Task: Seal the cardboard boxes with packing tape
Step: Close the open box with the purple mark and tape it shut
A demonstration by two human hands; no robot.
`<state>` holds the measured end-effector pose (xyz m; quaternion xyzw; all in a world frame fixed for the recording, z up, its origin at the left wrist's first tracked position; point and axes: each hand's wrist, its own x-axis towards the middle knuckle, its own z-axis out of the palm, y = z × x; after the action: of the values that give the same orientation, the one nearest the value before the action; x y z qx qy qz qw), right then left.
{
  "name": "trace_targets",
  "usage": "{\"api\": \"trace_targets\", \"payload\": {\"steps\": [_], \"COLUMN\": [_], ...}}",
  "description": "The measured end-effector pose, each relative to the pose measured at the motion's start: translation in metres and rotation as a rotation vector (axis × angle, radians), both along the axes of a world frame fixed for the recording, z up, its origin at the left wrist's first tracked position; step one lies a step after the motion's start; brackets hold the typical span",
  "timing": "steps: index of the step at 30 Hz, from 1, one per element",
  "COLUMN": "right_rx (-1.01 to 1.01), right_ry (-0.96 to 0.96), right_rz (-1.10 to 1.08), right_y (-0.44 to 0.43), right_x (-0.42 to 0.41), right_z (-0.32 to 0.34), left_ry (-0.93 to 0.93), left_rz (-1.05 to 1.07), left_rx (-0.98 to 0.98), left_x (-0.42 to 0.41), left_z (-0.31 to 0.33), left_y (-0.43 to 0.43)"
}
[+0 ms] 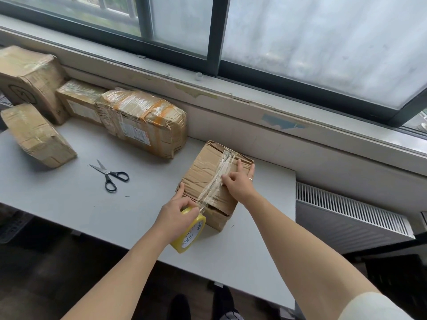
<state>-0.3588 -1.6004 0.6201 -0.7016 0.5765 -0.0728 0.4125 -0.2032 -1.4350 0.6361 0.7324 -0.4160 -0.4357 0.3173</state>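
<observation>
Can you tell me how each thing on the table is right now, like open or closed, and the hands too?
Front box: flaps down, tape along the top.
Tape roll: held in left hand, strip uncut.
Right hand: flat, pressing the box top.
Scissors: lying flat, blades slightly open.
Far boxes: taped shut.

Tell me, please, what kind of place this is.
Probably a home or small-office room used for packing: a grey table under a window, a radiator beside it, and taped parcels along the wall.
</observation>
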Motion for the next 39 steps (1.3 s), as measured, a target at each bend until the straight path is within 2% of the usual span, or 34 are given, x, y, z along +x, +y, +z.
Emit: {"api": "trace_targets", "payload": {"steps": [8,17,24,39], "right_rx": [0.097,0.087,0.050,0.007], "right_ry": [-0.085,-0.029,0.164,0.221], "right_rz": [-0.033,0.013,0.094,0.024], "right_y": [-0.007,-0.009,-0.010,-0.008], "right_x": [-0.007,-0.008,0.000,0.008], "right_z": [0.007,0.009,0.007,0.000], "left_ry": [-0.005,0.074,-0.025,-0.249], "left_rz": [-0.046,-0.004,-0.045,-0.071], "left_rx": [0.025,0.016,-0.002,-0.002], "left_x": [-0.005,-0.003,-0.004,-0.010], "left_z": [0.001,0.002,-0.012,-0.027], "left_y": [-0.002,0.001,0.001,0.003]}}
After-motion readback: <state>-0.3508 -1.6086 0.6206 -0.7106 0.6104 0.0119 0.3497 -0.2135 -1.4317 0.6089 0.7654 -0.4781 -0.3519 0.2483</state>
